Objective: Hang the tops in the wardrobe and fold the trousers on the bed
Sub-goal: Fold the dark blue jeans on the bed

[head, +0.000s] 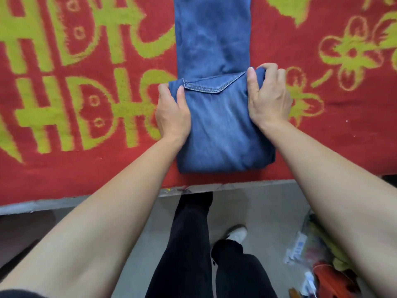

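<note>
Head view: your left hand [171,114] and right hand [268,98] pinch the half-folded blue denim trousers [219,130]; next, flip forward evenly.

Bare forearms [107,211], black trouser legs [189,244], 1 white shoe [237,233], dark sleeve edge [19,294].

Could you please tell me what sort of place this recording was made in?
Likely a home bedroom: a red blanket with yellow-green patterns covers a bed, and blue denim jeans lie half folded on it.
</note>
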### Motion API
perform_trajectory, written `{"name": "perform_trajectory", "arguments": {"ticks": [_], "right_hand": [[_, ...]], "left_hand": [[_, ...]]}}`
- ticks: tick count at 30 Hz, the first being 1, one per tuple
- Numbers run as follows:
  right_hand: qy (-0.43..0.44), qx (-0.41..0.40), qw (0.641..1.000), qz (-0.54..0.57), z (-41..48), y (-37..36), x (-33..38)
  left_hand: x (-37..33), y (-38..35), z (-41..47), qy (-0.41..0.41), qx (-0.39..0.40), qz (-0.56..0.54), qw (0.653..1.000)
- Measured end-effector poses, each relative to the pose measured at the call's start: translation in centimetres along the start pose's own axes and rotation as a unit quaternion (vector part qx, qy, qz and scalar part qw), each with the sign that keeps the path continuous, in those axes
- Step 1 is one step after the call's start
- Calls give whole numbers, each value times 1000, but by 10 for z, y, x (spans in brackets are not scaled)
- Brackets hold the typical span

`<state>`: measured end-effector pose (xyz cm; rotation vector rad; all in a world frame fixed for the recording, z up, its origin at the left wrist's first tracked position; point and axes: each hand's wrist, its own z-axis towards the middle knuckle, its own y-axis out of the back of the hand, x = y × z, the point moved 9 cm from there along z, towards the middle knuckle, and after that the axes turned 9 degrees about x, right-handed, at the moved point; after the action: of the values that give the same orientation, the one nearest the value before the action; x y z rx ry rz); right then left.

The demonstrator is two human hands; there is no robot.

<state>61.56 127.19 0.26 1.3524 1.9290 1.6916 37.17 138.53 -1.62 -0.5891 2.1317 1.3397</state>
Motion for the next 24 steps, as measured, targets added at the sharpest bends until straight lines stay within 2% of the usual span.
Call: {"name": "perform_trajectory", "arguments": {"ticks": [3, 8, 12, 16, 19, 21, 22, 24], "right_hand": [[4, -33, 999, 11, 11, 8, 4], [-9, 40, 998, -39, 38, -17, 9], [-10, 99, 989, -108, 57, -33, 12], [-17, 95, 985, -145, 53, -20, 20], [56, 13, 989, -138, 23, 6, 36], [122, 0, 982, -146, -10, 14, 41], [153, 21, 975, -160, -28, 9, 39], [193, 91, 963, -163, -62, -6, 25]], "left_hand": [[-10, 4, 14, -20, -9, -4, 1000], [-5, -21, 42, 20, 64, 86, 994], [-9, -41, 61, 16, 131, 198, 971], [-12, -34, 68, 21, 177, 231, 956], [-19, -10, 48, 17, 98, 211, 972], [-21, 7, 23, 2, 39, 171, 985], [-17, 9, 9, -8, 39, 154, 987], [-3, 0, -17, -5, 109, 102, 989]]}}
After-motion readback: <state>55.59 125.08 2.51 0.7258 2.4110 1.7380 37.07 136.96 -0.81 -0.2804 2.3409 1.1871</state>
